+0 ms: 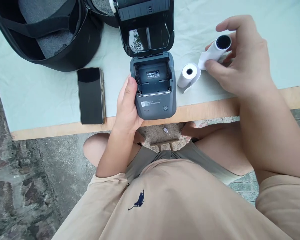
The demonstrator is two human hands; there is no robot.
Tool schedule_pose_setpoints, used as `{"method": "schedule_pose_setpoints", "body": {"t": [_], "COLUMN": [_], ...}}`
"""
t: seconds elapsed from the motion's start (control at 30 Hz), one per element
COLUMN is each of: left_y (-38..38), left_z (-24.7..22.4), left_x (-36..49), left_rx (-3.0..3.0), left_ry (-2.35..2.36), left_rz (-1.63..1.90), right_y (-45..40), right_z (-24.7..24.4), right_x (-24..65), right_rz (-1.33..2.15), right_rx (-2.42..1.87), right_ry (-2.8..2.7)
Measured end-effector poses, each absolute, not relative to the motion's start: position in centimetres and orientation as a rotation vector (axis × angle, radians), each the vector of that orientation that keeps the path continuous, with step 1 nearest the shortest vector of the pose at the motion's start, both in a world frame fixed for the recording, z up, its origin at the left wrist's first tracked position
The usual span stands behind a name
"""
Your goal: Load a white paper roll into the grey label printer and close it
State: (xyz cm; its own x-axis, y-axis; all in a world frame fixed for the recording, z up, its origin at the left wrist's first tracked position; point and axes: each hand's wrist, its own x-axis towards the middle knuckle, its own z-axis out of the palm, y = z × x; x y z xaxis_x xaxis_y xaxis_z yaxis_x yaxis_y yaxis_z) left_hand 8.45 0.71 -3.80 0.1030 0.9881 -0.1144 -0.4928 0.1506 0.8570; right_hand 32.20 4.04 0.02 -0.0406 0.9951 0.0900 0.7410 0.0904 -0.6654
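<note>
My left hand (128, 103) grips the left side of a dark grey label printer (156, 106), thumb along its edge. The printer's lid (147, 30) is swung up, and its paper bay shows nothing but a small printed sticker. Over to the right, my right hand (245, 56) holds a white paper roll (216, 48) with a wide black core, tilted, its loose paper end near my thumb. My index finger is raised off this roll. Just left of it, a smaller white paper roll (188, 76) stands on end on the cloth, its tail partly unwound.
A smartphone (90, 96) with a dark screen lies left of the printer, close to the table's wooden edge (50, 129). An unzipped black case (87, 43) with grey lining stands at the back left. Pale cloth (287, 43) covers the table. My legs are below the edge.
</note>
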Motion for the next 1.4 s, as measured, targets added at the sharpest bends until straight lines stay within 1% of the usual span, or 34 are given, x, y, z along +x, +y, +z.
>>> {"method": "schedule_pose_setpoints", "body": {"t": [0.07, 0.13, 0.27, 0.37, 0.5, 0.57, 0.63, 0.77, 0.93, 1.03, 1.13, 1.27, 1.4], "left_y": [0.6, 0.6, 0.5, 0.5, 0.5, 0.6, 0.6, 0.7, 0.6, 0.4, 0.4, 0.4, 0.4], "left_z": [-3.7, -3.7, -3.5, -3.2, -3.0, -3.2, -3.6, -4.2, -3.8, -3.5, -3.5, -3.2, -2.7], "left_x": [8.5, 8.4, 8.4, 8.4, 8.4, 8.4, 8.3, 8.0, 8.0, 8.0, 8.0, 8.2, 8.5], "left_rx": [0.75, 0.74, 0.727, 0.727, 0.74, 0.751, 0.76, 0.793, 0.774, 0.754, 0.776, 0.839, 0.89], "left_ry": [0.84, 0.838, 0.841, 0.844, 0.844, 0.831, 0.812, 0.802, 0.815, 0.828, 0.853, 0.788, 0.763], "left_rz": [1.251, 1.248, 1.25, 1.222, 1.225, 1.228, 1.221, 1.241, 1.216, 1.212, 1.213, 1.217, 1.26], "right_y": [4.0, 3.7, 2.3, 1.2, 0.7, 0.8, 0.9, 1.2, 2.1, 2.3, 2.1, 1.9, 1.6], "right_z": [0.1, 0.5, 1.8, 2.2, 1.6, 1.2, 0.8, -0.2, -0.8, -0.1, 0.9, 2.1, 2.9], "right_x": [32.1, 32.0, 31.4, 29.8, 27.4, 26.8, 26.5, 26.3, 26.5, 26.9, 27.3, 26.7, 25.0], "right_rz": [0.608, 0.544, 0.195, 0.073, 0.156, 0.217, 0.251, 0.254, 0.347, 0.513, 0.704, 0.557, 0.388], "right_rx": [-1.745, -1.67, -1.491, -1.496, -1.707, -1.829, -1.865, -1.757, -1.676, -1.569, -1.405, -1.209, -1.081], "right_ry": [-1.9, -1.937, -1.876, -2.014, -2.253, -2.277, -2.263, -2.236, -2.133, -2.046, -1.846, -1.754, -2.039]}}
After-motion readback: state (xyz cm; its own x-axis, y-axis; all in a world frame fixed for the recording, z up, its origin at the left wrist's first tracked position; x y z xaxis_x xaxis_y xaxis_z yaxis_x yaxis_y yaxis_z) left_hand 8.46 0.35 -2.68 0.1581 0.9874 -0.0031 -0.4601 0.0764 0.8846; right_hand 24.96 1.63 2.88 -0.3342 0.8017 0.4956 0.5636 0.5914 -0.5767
